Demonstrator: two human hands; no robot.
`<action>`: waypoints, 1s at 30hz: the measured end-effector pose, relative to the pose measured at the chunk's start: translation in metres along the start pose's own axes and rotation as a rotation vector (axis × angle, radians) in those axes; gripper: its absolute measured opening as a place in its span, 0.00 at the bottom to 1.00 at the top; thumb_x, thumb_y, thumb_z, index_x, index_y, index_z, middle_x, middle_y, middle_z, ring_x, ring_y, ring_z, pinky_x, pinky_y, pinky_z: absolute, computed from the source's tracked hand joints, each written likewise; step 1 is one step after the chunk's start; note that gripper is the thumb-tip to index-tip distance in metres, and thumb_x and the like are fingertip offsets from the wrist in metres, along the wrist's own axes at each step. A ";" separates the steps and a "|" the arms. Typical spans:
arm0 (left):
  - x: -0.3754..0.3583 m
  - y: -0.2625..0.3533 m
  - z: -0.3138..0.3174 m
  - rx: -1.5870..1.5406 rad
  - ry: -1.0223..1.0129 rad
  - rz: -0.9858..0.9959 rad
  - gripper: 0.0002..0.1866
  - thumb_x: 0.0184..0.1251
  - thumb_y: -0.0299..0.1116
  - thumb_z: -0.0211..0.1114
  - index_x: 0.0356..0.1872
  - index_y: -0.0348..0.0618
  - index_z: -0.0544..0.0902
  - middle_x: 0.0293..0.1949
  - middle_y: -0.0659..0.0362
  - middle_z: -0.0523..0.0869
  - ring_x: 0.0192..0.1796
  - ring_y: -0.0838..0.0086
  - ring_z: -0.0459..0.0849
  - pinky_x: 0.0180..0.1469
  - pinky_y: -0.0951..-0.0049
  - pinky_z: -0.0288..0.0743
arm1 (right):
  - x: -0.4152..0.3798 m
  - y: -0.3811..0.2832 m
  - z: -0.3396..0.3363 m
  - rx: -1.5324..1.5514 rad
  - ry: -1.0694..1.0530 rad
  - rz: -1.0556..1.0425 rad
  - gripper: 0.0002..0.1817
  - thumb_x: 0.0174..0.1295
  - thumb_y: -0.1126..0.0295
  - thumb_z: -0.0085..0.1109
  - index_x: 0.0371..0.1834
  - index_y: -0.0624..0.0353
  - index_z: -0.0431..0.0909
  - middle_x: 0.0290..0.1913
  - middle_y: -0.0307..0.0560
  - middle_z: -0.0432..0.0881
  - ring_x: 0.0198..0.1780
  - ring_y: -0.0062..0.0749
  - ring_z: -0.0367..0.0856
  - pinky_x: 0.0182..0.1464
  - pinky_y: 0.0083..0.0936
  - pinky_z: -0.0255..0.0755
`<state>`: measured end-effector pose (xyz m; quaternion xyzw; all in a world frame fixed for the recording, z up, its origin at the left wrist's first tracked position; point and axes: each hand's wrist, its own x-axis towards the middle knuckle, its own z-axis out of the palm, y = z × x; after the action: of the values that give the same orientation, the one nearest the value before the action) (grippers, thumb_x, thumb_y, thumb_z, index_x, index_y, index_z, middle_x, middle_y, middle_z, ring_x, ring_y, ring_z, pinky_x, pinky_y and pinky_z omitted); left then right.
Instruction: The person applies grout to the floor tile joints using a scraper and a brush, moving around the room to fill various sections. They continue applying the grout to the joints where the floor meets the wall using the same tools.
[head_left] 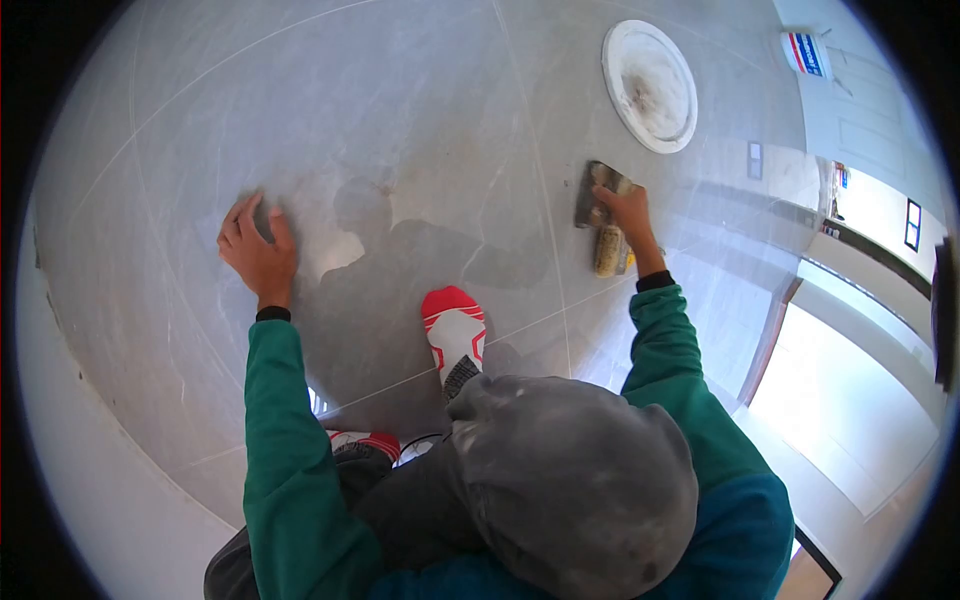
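My left hand (262, 250) rests on the grey tiled floor (440, 180) at the left, its thumb and fingers apart and a shadow between them. Over on the right, my right hand (628, 210) is closed on a flat, dark, worn tool (592, 208) that looks like a scraper or trowel. Just below that tool lies a yellowish, speckled cylindrical object (606, 252), close to my right wrist. Farther forward, a round white lid or tray (684, 88) holds whitish powder or paste with a brownish patch.
A white bucket (806, 54) with a red and blue label stands at the upper right. My foot in a red and white sock (455, 325) is between my arms. A pale wall (75, 440) borders the floor at the left.
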<state>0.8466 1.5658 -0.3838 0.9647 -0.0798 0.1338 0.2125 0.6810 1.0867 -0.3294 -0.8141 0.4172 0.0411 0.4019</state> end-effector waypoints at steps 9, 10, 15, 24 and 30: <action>0.000 -0.003 0.003 0.009 -0.002 -0.022 0.16 0.61 0.43 0.55 0.47 0.51 0.77 0.51 0.60 0.73 0.56 0.64 0.65 0.58 0.60 0.55 | 0.009 -0.041 0.016 -0.607 0.121 -0.213 0.14 0.50 0.63 0.60 0.30 0.65 0.79 0.24 0.54 0.81 0.25 0.43 0.80 0.29 0.32 0.72; -0.002 -0.002 0.001 -0.021 0.002 0.002 0.16 0.61 0.44 0.55 0.47 0.51 0.77 0.51 0.60 0.73 0.56 0.63 0.65 0.58 0.60 0.55 | -0.015 -0.062 0.018 -0.804 0.107 -0.215 0.12 0.52 0.67 0.54 0.34 0.64 0.78 0.32 0.56 0.80 0.35 0.53 0.79 0.37 0.41 0.72; 0.001 0.002 0.002 -0.007 -0.024 -0.029 0.16 0.61 0.44 0.55 0.47 0.50 0.77 0.51 0.60 0.73 0.56 0.63 0.66 0.58 0.60 0.54 | -0.041 -0.049 0.050 -0.926 0.037 -0.534 0.12 0.52 0.73 0.50 0.41 0.57 0.77 0.42 0.46 0.77 0.42 0.42 0.77 0.42 0.35 0.70; -0.003 0.002 0.003 0.048 -0.021 -0.009 0.17 0.60 0.45 0.55 0.47 0.51 0.76 0.51 0.60 0.73 0.55 0.62 0.66 0.56 0.59 0.57 | -0.027 -0.048 0.048 -1.004 0.074 -0.662 0.11 0.45 0.74 0.52 0.33 0.56 0.78 0.35 0.41 0.76 0.37 0.35 0.76 0.38 0.37 0.59; 0.001 -0.002 0.006 0.028 -0.013 -0.006 0.17 0.60 0.45 0.55 0.48 0.52 0.77 0.51 0.60 0.72 0.55 0.62 0.66 0.56 0.59 0.57 | -0.030 -0.050 0.050 -1.043 0.068 -0.585 0.09 0.44 0.75 0.52 0.31 0.56 0.78 0.33 0.42 0.76 0.36 0.37 0.77 0.37 0.38 0.59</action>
<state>0.8495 1.5650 -0.3901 0.9686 -0.0766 0.1279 0.1988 0.7106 1.1573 -0.3197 -0.9859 0.1130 0.1018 -0.0699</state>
